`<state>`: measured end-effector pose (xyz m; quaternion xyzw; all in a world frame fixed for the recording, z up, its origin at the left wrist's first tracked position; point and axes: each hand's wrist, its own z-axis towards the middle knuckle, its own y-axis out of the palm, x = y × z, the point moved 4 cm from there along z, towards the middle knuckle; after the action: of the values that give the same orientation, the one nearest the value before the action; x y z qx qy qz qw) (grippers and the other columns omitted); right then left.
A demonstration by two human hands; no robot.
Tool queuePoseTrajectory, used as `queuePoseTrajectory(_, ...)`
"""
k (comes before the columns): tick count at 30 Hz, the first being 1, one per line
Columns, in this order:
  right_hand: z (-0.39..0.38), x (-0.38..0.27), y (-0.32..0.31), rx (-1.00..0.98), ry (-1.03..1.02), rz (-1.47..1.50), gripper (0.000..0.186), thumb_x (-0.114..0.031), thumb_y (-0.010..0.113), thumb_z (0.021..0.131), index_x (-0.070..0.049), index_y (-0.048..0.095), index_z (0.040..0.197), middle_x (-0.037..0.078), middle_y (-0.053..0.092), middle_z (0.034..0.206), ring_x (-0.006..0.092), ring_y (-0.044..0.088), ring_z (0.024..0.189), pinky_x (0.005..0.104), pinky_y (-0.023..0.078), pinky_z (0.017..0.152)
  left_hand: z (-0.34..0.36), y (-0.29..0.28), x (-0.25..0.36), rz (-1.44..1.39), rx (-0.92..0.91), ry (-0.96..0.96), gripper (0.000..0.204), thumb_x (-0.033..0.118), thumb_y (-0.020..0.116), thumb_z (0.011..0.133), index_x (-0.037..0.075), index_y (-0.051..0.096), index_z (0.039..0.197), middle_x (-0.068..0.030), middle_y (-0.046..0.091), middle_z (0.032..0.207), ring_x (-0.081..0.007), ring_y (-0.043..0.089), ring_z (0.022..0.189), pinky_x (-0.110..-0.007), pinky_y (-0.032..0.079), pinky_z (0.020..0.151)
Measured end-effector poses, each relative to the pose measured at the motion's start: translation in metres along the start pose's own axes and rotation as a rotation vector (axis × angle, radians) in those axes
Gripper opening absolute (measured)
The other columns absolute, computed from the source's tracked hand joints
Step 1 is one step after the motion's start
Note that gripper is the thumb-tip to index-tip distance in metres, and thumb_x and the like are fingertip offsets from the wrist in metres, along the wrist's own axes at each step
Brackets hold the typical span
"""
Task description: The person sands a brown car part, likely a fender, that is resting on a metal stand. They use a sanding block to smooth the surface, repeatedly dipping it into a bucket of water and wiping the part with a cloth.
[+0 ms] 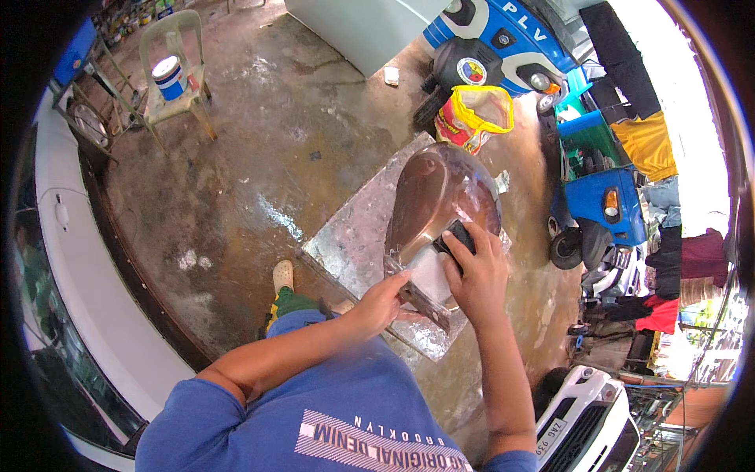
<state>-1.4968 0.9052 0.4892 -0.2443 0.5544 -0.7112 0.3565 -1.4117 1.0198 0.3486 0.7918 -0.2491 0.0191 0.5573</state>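
A brown and grey motorcycle fuel tank lies on a worn, paint-spattered board in front of me. Its surface looks dull and patchy, with a pale grey area near my hands. My left hand grips the tank's near left edge, thumb up along the rim, other fingers mostly hidden. In my right hand is a black sanding block, pressed flat on the tank's near right surface with the fingers over it.
Beyond the board stands a yellow-rimmed sack. A plastic chair holds a blue and white paint can. Vehicles flank the area: a white car on the left, a blue three-wheeler and another white vehicle on the right. Clothes hang nearby.
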Motion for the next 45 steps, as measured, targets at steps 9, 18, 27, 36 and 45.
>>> queuePoseTrajectory(9,-0.013,-0.009,0.002,-0.022,-0.059,-0.011,0.039,-0.017,0.077,0.081,-0.016,0.075,0.12,0.013,0.063,0.133,0.0347,0.062,0.115,0.0483,0.05,0.093,0.006,0.0,-0.001,0.032,-0.088,0.033,0.055,0.049,0.03,0.116,0.011,0.045,0.153,-0.012,0.06,0.146,-0.0287,0.063,0.131,-0.057,0.051,0.111)
queuePoseTrajectory(18,-0.015,-0.002,-0.006,0.026,-0.039,-0.084,0.041,-0.014,0.077,0.08,-0.017,0.075,0.12,0.014,0.064,0.13,0.0351,0.063,0.112,0.0494,0.051,0.091,0.0,0.013,-0.001,0.017,0.002,0.014,0.057,0.048,0.03,0.116,0.008,0.043,0.154,-0.0149,0.059,0.147,-0.0308,0.061,0.134,-0.059,0.051,0.112)
queuePoseTrajectory(27,-0.011,-0.011,-0.008,-0.016,-0.092,-0.095,0.035,-0.019,0.074,0.083,-0.017,0.075,0.119,0.011,0.064,0.131,0.033,0.063,0.112,0.0469,0.05,0.088,0.008,0.008,-0.005,0.023,-0.022,0.043,0.054,0.049,0.031,0.116,0.01,0.048,0.149,-0.0133,0.062,0.14,-0.0289,0.063,0.129,-0.06,0.052,0.11)
queuePoseTrajectory(36,-0.012,-0.018,-0.009,-0.014,-0.099,-0.108,0.037,-0.02,0.074,0.08,-0.017,0.075,0.117,0.011,0.065,0.129,0.031,0.064,0.109,0.0462,0.051,0.084,0.004,0.014,0.003,0.058,-0.036,0.022,0.054,0.048,0.034,0.115,0.008,0.046,0.15,-0.0147,0.06,0.143,-0.03,0.061,0.131,-0.059,0.052,0.11)
queuePoseTrajectory(45,-0.012,-0.013,-0.006,-0.012,-0.066,-0.147,0.037,-0.017,0.075,0.08,-0.017,0.075,0.117,0.011,0.064,0.129,0.0302,0.063,0.112,0.0463,0.05,0.087,0.007,0.007,-0.001,0.031,0.003,0.017,0.053,0.044,0.035,0.116,0.007,0.043,0.154,-0.0154,0.057,0.148,-0.0315,0.059,0.135,-0.058,0.051,0.112)
